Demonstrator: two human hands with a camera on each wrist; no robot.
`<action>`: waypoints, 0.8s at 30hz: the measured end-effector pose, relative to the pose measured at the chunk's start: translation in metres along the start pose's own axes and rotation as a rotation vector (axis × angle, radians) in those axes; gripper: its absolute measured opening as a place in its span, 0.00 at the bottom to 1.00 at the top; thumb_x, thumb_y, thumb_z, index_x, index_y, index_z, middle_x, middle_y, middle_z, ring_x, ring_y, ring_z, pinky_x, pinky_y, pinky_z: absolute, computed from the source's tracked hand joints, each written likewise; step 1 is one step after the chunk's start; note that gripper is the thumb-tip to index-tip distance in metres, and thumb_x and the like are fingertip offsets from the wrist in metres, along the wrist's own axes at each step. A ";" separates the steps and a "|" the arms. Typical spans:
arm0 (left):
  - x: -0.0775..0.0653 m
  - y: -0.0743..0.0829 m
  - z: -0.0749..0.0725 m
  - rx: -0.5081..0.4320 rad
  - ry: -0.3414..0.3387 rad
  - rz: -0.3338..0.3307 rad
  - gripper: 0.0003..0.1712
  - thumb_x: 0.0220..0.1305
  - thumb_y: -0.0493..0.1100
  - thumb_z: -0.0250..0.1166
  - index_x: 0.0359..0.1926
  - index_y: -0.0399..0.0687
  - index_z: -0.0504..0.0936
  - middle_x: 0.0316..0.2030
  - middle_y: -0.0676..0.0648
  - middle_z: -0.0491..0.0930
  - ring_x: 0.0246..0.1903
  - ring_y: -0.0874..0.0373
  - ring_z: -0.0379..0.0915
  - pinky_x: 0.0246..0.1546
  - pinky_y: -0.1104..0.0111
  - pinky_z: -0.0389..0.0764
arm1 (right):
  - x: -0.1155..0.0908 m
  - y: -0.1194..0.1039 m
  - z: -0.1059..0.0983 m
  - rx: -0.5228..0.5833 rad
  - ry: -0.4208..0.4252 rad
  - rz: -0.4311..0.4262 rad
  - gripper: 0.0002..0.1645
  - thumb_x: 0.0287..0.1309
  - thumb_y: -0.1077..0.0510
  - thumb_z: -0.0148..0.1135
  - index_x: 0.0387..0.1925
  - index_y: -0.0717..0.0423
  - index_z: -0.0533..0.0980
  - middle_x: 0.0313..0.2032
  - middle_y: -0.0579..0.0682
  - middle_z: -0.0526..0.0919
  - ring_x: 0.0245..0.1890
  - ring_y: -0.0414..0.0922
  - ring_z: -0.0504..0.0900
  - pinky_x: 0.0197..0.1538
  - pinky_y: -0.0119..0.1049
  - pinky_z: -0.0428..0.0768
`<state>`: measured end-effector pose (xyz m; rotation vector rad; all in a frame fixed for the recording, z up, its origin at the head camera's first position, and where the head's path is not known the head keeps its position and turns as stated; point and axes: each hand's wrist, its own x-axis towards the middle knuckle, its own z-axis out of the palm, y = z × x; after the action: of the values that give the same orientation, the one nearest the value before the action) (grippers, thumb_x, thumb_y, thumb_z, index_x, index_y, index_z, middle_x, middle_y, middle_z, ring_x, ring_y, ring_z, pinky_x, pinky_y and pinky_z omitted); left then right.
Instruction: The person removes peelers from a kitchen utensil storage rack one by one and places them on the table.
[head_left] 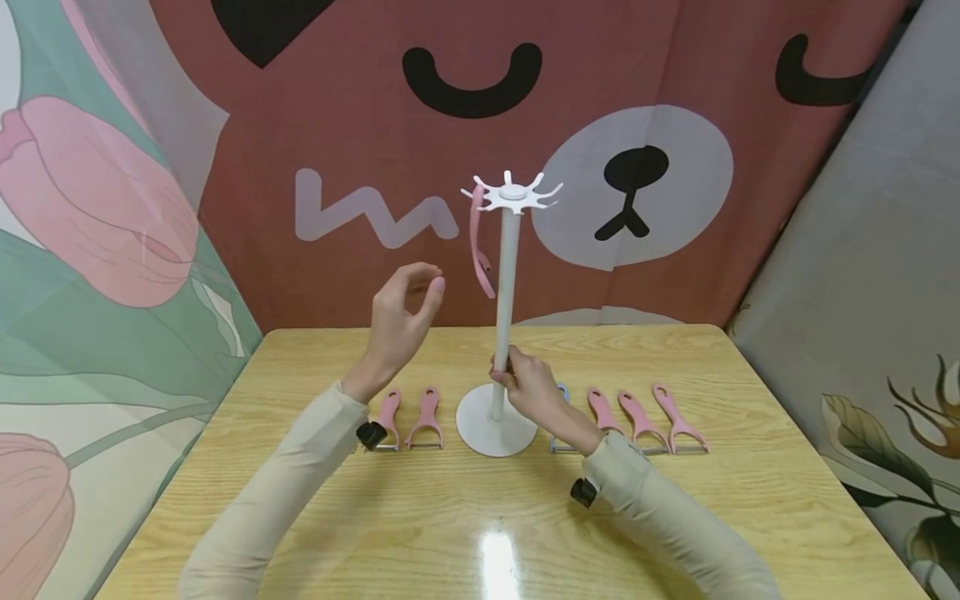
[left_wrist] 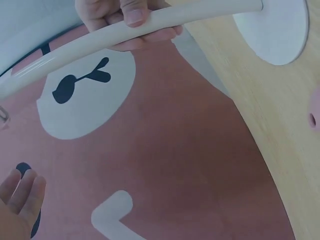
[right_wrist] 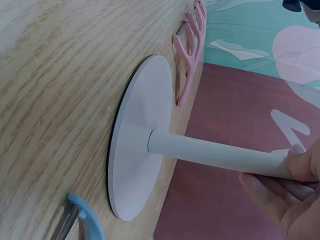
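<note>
A white rack stand (head_left: 507,292) with a ring of hooks on top rises from a round base (head_left: 480,425). My right hand (head_left: 534,387) grips its pole low down; in the right wrist view fingers and thumb wrap the pole (right_wrist: 215,155). One pink peeler (head_left: 480,246) hangs by its handle from a hook on the left side. Left of it, my left hand (head_left: 402,317) is raised in the air with fingers loosely bent, holding nothing. The left wrist view shows only that hand's fingertips (left_wrist: 27,197), apart from the pole.
Pink peelers (head_left: 427,417) lie on the wooden table (head_left: 420,517) left of the base. To the right lie a blue peeler (head_left: 562,392), partly behind the right arm, and three pink peelers (head_left: 671,417). A printed cloth (head_left: 337,108) hangs behind the table.
</note>
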<state>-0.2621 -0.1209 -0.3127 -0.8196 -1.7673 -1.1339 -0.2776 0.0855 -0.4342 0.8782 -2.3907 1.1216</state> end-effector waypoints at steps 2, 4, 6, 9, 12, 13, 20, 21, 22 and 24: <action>0.003 0.006 0.000 -0.008 0.006 0.006 0.10 0.61 0.21 0.62 0.44 0.21 0.76 0.40 0.30 0.81 0.38 0.40 0.80 0.42 0.62 0.83 | 0.000 -0.001 0.000 -0.003 -0.006 0.003 0.04 0.62 0.67 0.63 0.38 0.62 0.76 0.30 0.52 0.84 0.31 0.47 0.85 0.32 0.39 0.85; 0.005 0.010 0.000 -0.012 0.011 0.014 0.10 0.60 0.20 0.61 0.44 0.21 0.76 0.39 0.30 0.81 0.38 0.40 0.79 0.42 0.61 0.83 | 0.000 -0.002 -0.001 -0.009 -0.011 0.008 0.04 0.62 0.67 0.63 0.39 0.63 0.76 0.30 0.52 0.84 0.32 0.48 0.85 0.33 0.38 0.85; 0.007 0.013 0.000 -0.014 0.013 0.025 0.10 0.59 0.20 0.61 0.44 0.20 0.76 0.39 0.29 0.80 0.38 0.38 0.79 0.41 0.57 0.83 | -0.001 -0.002 -0.001 -0.016 -0.015 0.013 0.05 0.63 0.67 0.63 0.39 0.64 0.76 0.30 0.53 0.84 0.31 0.48 0.85 0.33 0.38 0.85; 0.009 0.015 0.001 -0.019 0.015 0.032 0.11 0.60 0.20 0.61 0.44 0.21 0.76 0.40 0.28 0.80 0.39 0.38 0.79 0.41 0.52 0.82 | -0.001 -0.003 -0.001 -0.030 -0.016 0.014 0.05 0.63 0.67 0.63 0.40 0.64 0.76 0.30 0.53 0.83 0.31 0.48 0.85 0.32 0.38 0.85; 0.013 0.017 0.002 -0.030 0.010 0.033 0.11 0.61 0.21 0.61 0.45 0.20 0.75 0.40 0.28 0.80 0.40 0.37 0.79 0.42 0.50 0.82 | 0.000 -0.003 -0.002 -0.042 -0.007 0.005 0.05 0.63 0.67 0.63 0.39 0.64 0.76 0.30 0.52 0.83 0.31 0.48 0.85 0.32 0.39 0.85; 0.014 0.018 0.003 -0.036 0.007 0.034 0.12 0.61 0.21 0.61 0.46 0.20 0.75 0.41 0.28 0.80 0.40 0.37 0.79 0.42 0.50 0.82 | 0.000 -0.002 -0.002 -0.046 -0.004 0.003 0.05 0.62 0.66 0.64 0.39 0.64 0.76 0.30 0.52 0.83 0.31 0.47 0.85 0.31 0.39 0.84; 0.016 0.004 0.011 -0.073 0.005 0.014 0.13 0.63 0.23 0.61 0.49 0.23 0.74 0.44 0.31 0.80 0.44 0.40 0.79 0.45 0.51 0.82 | -0.003 -0.002 -0.001 -0.050 -0.009 0.002 0.05 0.62 0.66 0.64 0.38 0.63 0.76 0.29 0.51 0.83 0.30 0.47 0.84 0.31 0.39 0.84; 0.016 0.000 0.013 -0.079 0.002 0.005 0.13 0.64 0.24 0.62 0.49 0.24 0.75 0.44 0.32 0.80 0.45 0.42 0.79 0.47 0.53 0.82 | -0.003 -0.003 -0.001 -0.051 -0.011 0.003 0.06 0.62 0.67 0.64 0.39 0.63 0.76 0.29 0.52 0.83 0.30 0.47 0.84 0.31 0.39 0.84; 0.016 -0.003 0.014 -0.086 0.000 0.001 0.13 0.65 0.25 0.62 0.50 0.26 0.75 0.45 0.34 0.80 0.46 0.43 0.79 0.48 0.55 0.82 | -0.002 -0.003 -0.001 -0.053 -0.010 0.005 0.06 0.62 0.66 0.64 0.39 0.63 0.76 0.29 0.52 0.83 0.30 0.47 0.84 0.31 0.39 0.84; 0.018 -0.006 0.016 -0.095 -0.007 -0.001 0.14 0.67 0.29 0.62 0.52 0.29 0.75 0.47 0.36 0.80 0.47 0.44 0.79 0.50 0.57 0.82 | -0.002 -0.004 -0.001 -0.055 -0.012 0.009 0.06 0.63 0.66 0.64 0.39 0.64 0.76 0.30 0.52 0.83 0.30 0.47 0.84 0.31 0.39 0.84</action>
<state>-0.2797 -0.1074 -0.3025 -0.8804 -1.7305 -1.2246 -0.2739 0.0853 -0.4325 0.8588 -2.4256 1.0515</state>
